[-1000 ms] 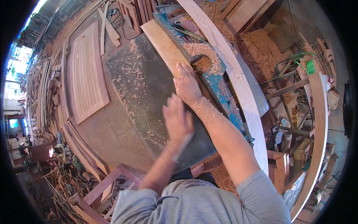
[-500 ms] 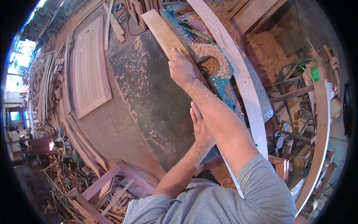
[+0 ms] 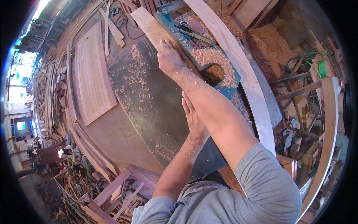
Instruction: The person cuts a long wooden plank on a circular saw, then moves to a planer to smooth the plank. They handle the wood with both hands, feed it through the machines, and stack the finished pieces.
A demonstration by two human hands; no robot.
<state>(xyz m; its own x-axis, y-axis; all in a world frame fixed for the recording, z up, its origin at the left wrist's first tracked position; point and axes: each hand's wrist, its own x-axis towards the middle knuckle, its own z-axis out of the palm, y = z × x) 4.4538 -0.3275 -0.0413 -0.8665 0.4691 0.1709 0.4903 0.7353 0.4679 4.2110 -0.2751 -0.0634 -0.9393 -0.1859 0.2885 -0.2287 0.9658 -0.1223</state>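
A long wooden board lies along the dark machine table, against a raised strip at its right side. Over this board my right hand is closed, its fingers bent across the top and the thumb at the left side. Lower down, my left hand has its fingers stretched out and rests close to the underside of my right forearm, which hides part of it. What its palm touches, if anything, cannot be seen. Wood shavings cling to both arms and dot the table.
Right of the board, the blue machine body has a round opening ringed by shavings. A wrench lies there. A long pale plank runs beside it. A slatted panel lies on the floor at left, near stacked timber.
My right hand and the board have slid forward, away from me, along the machine table. More of the round opening shows now. My left hand has moved up a little with the right forearm.
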